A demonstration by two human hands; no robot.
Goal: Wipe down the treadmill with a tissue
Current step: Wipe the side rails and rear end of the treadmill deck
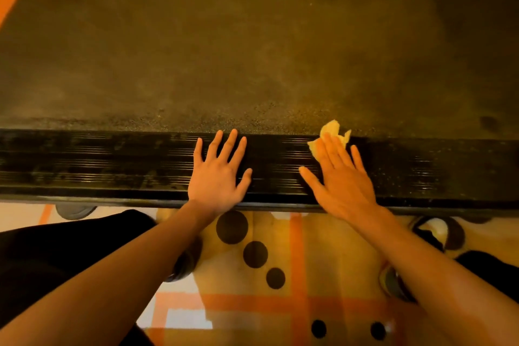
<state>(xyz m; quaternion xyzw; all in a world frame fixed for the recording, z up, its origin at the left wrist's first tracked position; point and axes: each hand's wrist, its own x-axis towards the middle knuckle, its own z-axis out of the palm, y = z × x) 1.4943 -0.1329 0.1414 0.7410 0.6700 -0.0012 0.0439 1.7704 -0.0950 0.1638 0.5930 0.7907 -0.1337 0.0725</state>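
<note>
The treadmill fills the upper two thirds of the head view, its long axis running left to right across the picture. Its wide belt (252,50) is dark, grainy and dusty-looking under warm, dim light. Along the near edge lies the side rail (112,166), a black ribbed strip whose grooves also run left to right. A second dark band crosses the very top of the view, beyond the belt. Below the rail the floor carries a rug (337,261), pale with orange stripes (297,255) and a row of dark dots (232,227). A grey rounded foot (74,211) shows under the rail's edge at the left. Dark trousers (56,255) fill the lower left corner.

The tissue (331,130) is a crumpled pale yellow wad lying on the far edge of the side rail, right of centre, where the rail meets the belt. Its loose end pokes out past the fingertips toward the belt.

Both bare forearms reach forward from the bottom corners, converging on the rail. The left hand (216,180) lies palm down on the rail, fingers straight and spread, thumb out to the right; its grip is released and holds nothing. The right hand (342,180) is also palm down, angled slightly to the left, fingers straight and close together, pressing the tissue flat against the rail. Its grip is likewise released, not curled round the tissue.
</note>
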